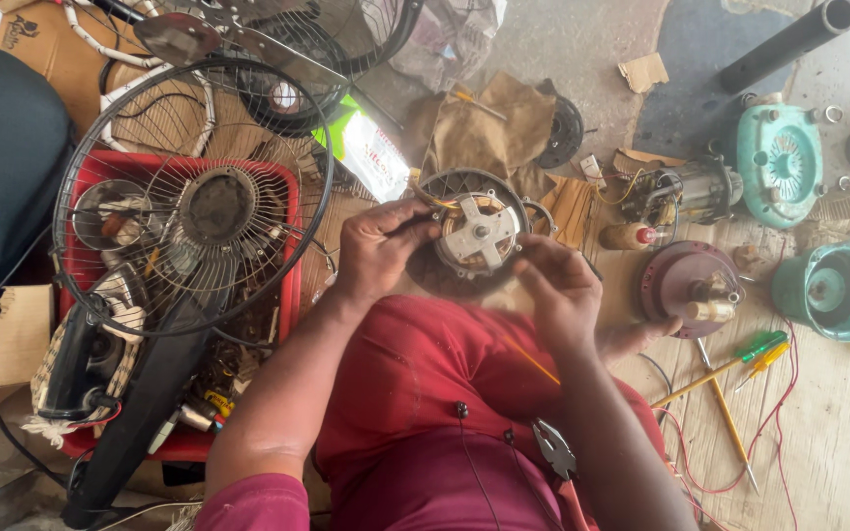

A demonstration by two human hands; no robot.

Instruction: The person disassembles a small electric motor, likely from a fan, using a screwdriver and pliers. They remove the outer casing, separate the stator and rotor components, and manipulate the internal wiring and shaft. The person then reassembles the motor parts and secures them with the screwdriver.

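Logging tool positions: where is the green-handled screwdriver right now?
Head view, right side: the green-handled screwdriver lies on the wooden floor below the maroon motor housing, beside red wires.

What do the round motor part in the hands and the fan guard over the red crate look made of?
The motor part looks like cast metal: dull silver-grey bracket, dark ribbed rim. Left hand and right hand both grip it. The fan guard looks like thin steel wire, dark and worn. The red crate seems plastic.
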